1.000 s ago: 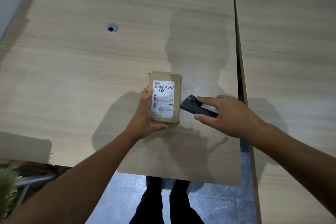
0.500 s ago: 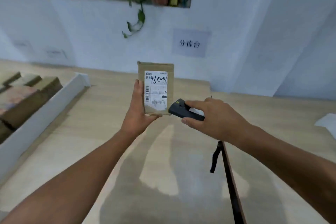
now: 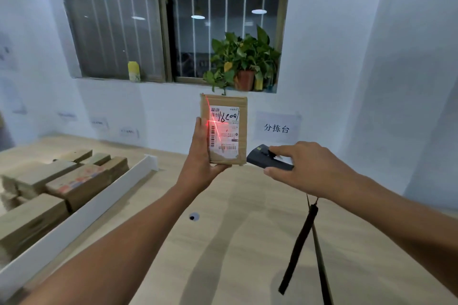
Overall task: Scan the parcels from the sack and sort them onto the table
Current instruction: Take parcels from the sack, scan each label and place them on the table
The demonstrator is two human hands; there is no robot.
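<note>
Brown cardboard formed the parcel (image 3: 226, 129), which the left hand (image 3: 202, 156) held upright in the air, above the wooden table (image 3: 223, 242), with the thumb along its left edge and the fingers wrapped under its bottom edge. Its white label (image 3: 224, 130) faced the camera, and 2 red laser lines crossed on the label and touched the thumb. Just beside the lower right corner of the parcel, but apart from it, the right hand (image 3: 304, 168) gripped a dark scanner (image 3: 269, 160), with the index finger laid on top and the thumb below. A black wrist strap (image 3: 298, 247) hung down from this hand, free of the table. Both forearms were stretched forward. The middle of the table under the hands was bare wood with a small round hole (image 3: 193, 216). A white divider (image 3: 74, 225) ran along the left side, and behind it lay stacked parcels (image 3: 62, 181). On the windowsill stood a potted plant (image 3: 244, 62).
</note>
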